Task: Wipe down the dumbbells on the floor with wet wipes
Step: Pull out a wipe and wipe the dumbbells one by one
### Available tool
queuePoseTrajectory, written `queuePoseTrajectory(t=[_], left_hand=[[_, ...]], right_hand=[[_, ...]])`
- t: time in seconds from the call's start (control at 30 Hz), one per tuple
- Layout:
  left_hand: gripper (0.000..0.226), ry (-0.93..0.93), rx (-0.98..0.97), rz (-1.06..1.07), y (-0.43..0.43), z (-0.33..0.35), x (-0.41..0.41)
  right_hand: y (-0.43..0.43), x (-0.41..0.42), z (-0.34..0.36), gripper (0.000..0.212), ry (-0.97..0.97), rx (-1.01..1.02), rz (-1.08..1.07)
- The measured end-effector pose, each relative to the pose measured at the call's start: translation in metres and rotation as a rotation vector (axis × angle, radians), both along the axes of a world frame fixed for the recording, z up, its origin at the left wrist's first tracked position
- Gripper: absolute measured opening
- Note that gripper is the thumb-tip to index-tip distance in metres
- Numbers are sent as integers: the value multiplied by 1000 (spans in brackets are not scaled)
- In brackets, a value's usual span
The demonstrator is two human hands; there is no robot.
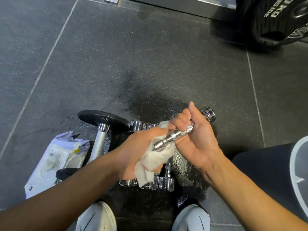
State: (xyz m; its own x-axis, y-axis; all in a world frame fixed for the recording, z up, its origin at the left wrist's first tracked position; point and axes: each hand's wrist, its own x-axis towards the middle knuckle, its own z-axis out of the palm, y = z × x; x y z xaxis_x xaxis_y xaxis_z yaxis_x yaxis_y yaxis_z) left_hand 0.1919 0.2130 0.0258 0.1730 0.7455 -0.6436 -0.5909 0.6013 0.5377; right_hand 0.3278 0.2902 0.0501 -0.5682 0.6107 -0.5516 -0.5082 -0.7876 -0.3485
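Note:
My right hand (193,139) grips the knurled handle of a small chrome dumbbell (180,133), held above the floor with its far head (208,114) pointing up and right. My left hand (141,147) holds a crumpled white wet wipe (156,159) wrapped round the dumbbell's near end. Beneath my hands several more chrome dumbbells (155,181) lie side by side on the dark rubber floor. A longer chrome bar with a black plate (100,117) lies to their left.
An open pack of wet wipes (55,157) lies on the floor at the left. A large black weight plate (273,22) stands at the top right. My two grey shoes (98,217) are at the bottom edge. The floor under the dumbbells looks wet.

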Motion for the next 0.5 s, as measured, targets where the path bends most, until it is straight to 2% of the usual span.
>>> queuePoseTrajectory(t=[0.03, 0.07, 0.1, 0.17, 0.2, 0.23, 0.27, 0.3, 0.37, 0.47, 0.5], left_hand=[[30, -311, -60, -23, 2, -5, 1], [30, -533, -114, -59, 3, -6, 2], [31, -649, -130, -107, 0, -4, 2], [27, -650, -122, -117, -6, 4, 2], [24, -532, -152, -55, -9, 7, 3], [22, -275, -181, 39, -11, 14, 8], [20, 65, -162, 157, -14, 15, 13], [18, 382, -63, 243, -15, 18, 18], [18, 894, 259, 246, -18, 21, 21], [12, 1296, 790, 18, -27, 13, 4], [16, 1353, 950, -34, -27, 9, 0]], right_hand=[[-1, 0, 0, 42, 21, 29, 18], [-1, 0, 0, 43, 37, 61, 37], [0, -1, 1, 44, 46, 94, 55], [1, -1, 4, 45, 27, 169, 79], [1, -2, 6, 46, 0, 207, 79], [0, -4, 9, 46, -30, 231, 66], [-2, -7, 11, 45, -62, 237, 38], [-3, -10, 13, 44, -87, 218, -5], [-5, -17, 17, 43, -99, 122, -109], [-2, -19, 22, 43, -50, -29, -223], [-1, -19, 23, 42, -36, -43, -227]])
